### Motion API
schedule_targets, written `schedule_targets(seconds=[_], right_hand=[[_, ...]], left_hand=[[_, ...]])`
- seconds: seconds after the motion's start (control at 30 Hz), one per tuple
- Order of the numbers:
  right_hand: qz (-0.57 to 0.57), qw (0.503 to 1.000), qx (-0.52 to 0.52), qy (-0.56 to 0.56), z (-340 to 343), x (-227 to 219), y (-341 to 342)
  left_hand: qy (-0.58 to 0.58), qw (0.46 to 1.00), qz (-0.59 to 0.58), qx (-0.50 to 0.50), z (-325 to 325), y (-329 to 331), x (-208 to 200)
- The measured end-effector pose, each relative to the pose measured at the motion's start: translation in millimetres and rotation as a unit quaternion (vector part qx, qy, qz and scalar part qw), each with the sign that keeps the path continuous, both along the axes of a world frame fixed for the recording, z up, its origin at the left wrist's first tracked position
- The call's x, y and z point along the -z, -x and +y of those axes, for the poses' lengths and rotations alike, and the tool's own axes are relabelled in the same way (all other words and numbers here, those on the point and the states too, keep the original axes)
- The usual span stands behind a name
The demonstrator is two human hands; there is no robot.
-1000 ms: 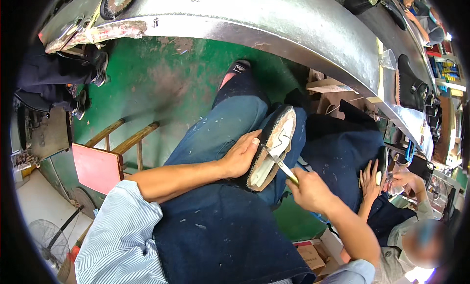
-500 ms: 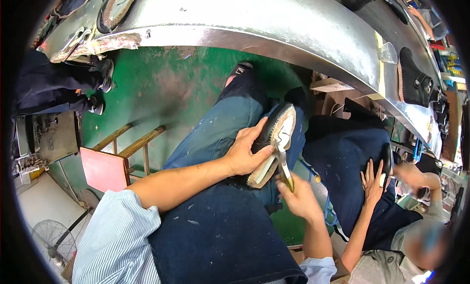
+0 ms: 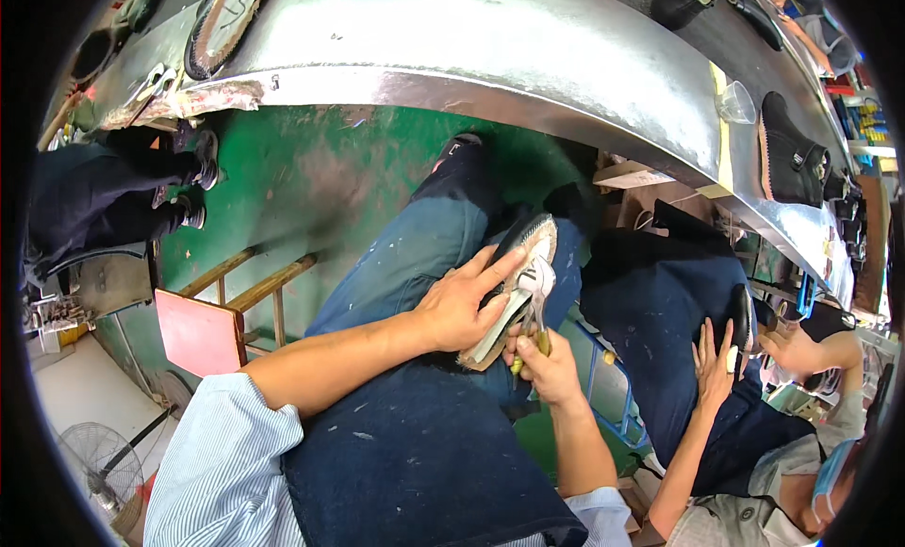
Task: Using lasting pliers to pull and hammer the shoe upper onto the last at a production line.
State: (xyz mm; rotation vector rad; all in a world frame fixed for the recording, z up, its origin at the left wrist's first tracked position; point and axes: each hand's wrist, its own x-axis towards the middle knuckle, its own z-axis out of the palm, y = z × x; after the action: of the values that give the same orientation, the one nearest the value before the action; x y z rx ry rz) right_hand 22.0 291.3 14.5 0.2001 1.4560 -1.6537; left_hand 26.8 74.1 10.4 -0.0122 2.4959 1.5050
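Blotchy green floor (image 3: 311, 189) below a long shiny metal bench (image 3: 452, 43), pink-topped wooden stool (image 3: 200, 332) to the left

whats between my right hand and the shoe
The pliers, as the head view shows: the right hand grips their handles, and their metal end is at the upturned shoe.

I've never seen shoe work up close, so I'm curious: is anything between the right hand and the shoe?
Yes, a two-handled metal tool: the right hand's grip is around its handles, its head at the upturned sole of the shoe. Nothing else visible intervenes.
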Motion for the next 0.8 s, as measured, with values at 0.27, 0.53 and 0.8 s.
schedule_targets(seconds=[0.27, 0.53, 0.8], right_hand=[[0.076, 0.976, -0.117, -0.169, 12, -49, 49], [0.242, 0.923, -0.192, -0.229, -7, -47, 74], [0.379, 0.845, -0.240, -0.290, -7, -41, 24]], left_hand=[[0.072, 0.997, 0.015, 0.030, 2, 8, -1], [0.078, 0.992, 0.003, 0.095, -3, 3, -5], [0.008, 0.997, -0.080, -0.017, 1, -1, 12]])
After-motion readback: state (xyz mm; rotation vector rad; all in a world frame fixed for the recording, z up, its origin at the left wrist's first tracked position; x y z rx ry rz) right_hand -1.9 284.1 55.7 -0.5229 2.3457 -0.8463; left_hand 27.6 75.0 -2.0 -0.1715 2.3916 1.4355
